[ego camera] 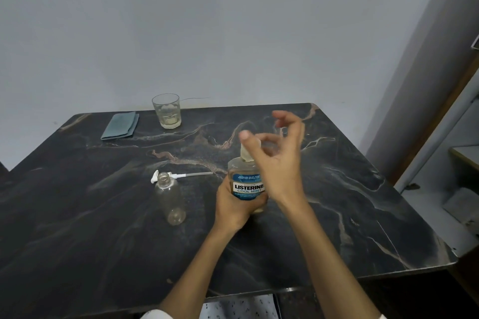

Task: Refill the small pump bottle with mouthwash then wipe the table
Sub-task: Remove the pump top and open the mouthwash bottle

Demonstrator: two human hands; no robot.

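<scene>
My left hand [233,211] grips the lower body of the Listerine mouthwash bottle [247,184], which stands upright near the middle of the dark marble table [337,202]. My right hand [278,160] is over the bottle's top, blurred. Its thumb and forefinger pinch the pale cap [246,155] and the other fingers are raised. The small clear bottle [169,199] stands open-necked to the left. Its white pump head with tube [178,176] lies on the table just behind it.
A folded grey-blue cloth [120,125] lies at the far left of the table. A glass tumbler [167,114] with a little pale liquid stands beside it at the back edge. A wall runs behind the table, and shelving [461,163] stands to the right.
</scene>
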